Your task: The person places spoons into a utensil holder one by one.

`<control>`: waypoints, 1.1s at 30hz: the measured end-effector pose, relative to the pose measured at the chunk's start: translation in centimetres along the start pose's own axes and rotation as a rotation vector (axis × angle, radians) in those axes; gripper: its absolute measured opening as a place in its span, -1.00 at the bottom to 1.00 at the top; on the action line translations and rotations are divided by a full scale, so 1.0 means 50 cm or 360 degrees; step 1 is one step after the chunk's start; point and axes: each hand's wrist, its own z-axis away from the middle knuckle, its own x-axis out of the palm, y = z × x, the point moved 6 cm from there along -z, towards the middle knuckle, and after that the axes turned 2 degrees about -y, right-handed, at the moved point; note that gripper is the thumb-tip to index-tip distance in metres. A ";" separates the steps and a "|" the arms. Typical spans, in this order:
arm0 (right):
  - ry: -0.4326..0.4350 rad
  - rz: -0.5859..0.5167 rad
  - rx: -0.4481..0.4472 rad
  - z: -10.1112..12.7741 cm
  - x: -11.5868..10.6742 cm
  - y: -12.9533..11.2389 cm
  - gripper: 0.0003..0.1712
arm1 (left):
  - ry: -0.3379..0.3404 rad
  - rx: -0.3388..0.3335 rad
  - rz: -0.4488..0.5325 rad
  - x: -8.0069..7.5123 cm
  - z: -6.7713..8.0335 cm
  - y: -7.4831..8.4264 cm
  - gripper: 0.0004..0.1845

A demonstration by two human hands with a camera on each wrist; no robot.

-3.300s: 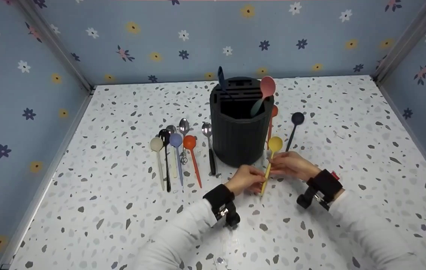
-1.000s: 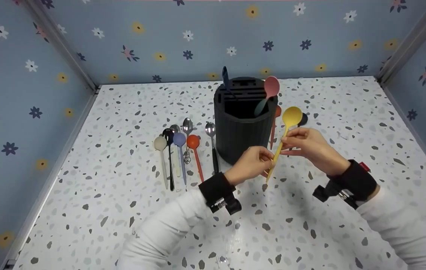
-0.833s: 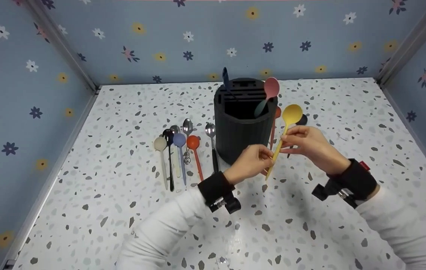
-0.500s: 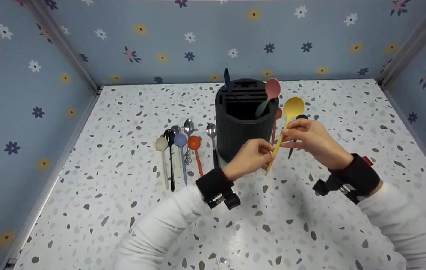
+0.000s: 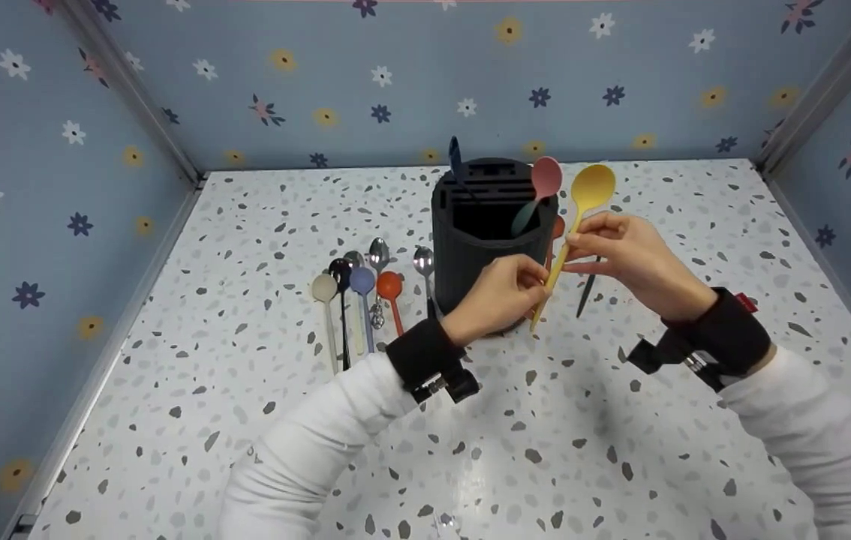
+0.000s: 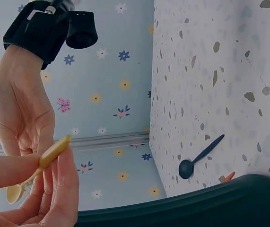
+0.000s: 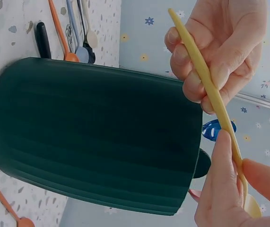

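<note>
A yellow spoon (image 5: 591,187) is held in the air between both hands, bowl up, tilted, to the right of the dark round holder (image 5: 482,259). My left hand (image 5: 536,289) pinches the lower part of its handle. My right hand (image 5: 574,243) pinches the handle just below the bowl. The right wrist view shows the yellow handle (image 7: 204,84) crossing the left hand (image 7: 220,52), with the holder (image 7: 97,132) beside it. In the left wrist view, the handle's end (image 6: 54,150) sticks out from my left fingers (image 6: 61,187).
A pink spoon (image 5: 545,178) and a dark blue one (image 5: 455,154) stand in the holder. Several spoons (image 5: 362,289) lie in a row left of it. A black spoon (image 5: 585,295) and an orange one (image 5: 557,226) lie on the table to its right. Flowered walls close in three sides.
Both hands have lifted the yellow spoon off the table and carried it up and away, so its bowl is now level with the holder's top.
</note>
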 end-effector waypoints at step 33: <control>0.0090 -0.0293 -0.0220 -0.050 -0.004 -0.111 -0.68 | 0.0104 0.0113 -0.0238 -0.083 -0.053 0.090 -0.83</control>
